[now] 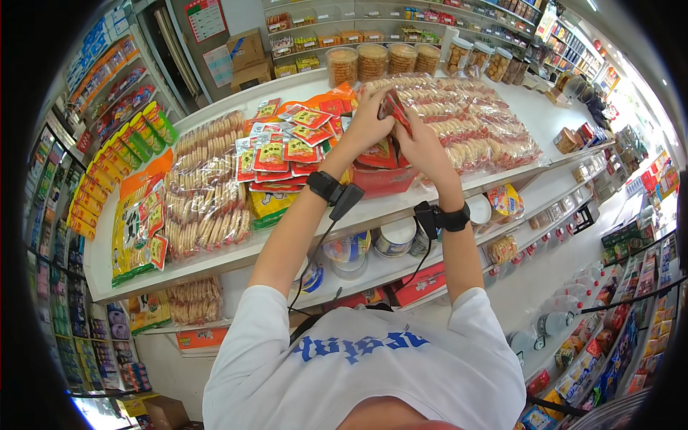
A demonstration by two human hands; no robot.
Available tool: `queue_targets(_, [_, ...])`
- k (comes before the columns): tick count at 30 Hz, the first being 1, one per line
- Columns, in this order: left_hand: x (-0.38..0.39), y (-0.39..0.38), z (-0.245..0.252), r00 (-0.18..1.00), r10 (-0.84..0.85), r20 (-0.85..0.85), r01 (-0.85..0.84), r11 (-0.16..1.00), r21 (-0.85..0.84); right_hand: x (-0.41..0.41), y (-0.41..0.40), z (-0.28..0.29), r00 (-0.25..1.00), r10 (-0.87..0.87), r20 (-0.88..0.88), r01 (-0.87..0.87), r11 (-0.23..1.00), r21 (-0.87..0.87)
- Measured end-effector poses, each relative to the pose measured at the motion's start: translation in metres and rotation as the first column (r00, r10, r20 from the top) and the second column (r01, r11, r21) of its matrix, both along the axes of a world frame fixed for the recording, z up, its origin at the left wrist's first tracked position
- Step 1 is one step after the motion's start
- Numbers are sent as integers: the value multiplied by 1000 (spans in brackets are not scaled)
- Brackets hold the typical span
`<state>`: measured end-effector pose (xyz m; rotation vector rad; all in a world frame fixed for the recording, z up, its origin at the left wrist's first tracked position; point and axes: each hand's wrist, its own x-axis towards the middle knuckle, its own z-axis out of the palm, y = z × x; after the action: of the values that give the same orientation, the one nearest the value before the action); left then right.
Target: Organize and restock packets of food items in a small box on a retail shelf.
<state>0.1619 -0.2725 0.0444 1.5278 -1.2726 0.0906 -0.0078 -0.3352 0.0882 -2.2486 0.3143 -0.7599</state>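
Note:
My left hand (371,121) and my right hand (422,142) are together above a red box (384,181) on the white shelf top, both holding a small dark red snack packet (396,110). More red packets (378,155) stand in the box below my hands. Left of the box lies a loose pile of red and white snack packets (271,156), partly on a yellow and green bag (271,204). Clear bags of round crackers (470,123) lie to the right of my hands.
Clear tubs of biscuits (372,60) line the back edge. Wrapped crackers (207,188) and a yellow bag (129,236) with packets on it lie at the left, beside yellow and green canisters (129,145). Bowls and tubs (395,236) sit on the lower shelf (344,287).

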Motion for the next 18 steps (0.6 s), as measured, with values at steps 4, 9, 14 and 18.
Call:
queue_targets(4, [-11,8,9,999,41,8,-42,998,48,5,-4,-17,988,12,153,-42,980,194])
queue_targets(9, [-21,13,18,1000,12,-19,-10,996,90,-1,15,-10,926,-110,361,7,961,275])
queue_targets(14, [-20,13,18,975,127,183,-130,991,5,-3,-1,-13,979,23,202,-66,975,212])
queue_targets(18, [-22,14,18,996,70,46,-69,997,-36,1,-6,-16,973,47,226,-101,967,233])
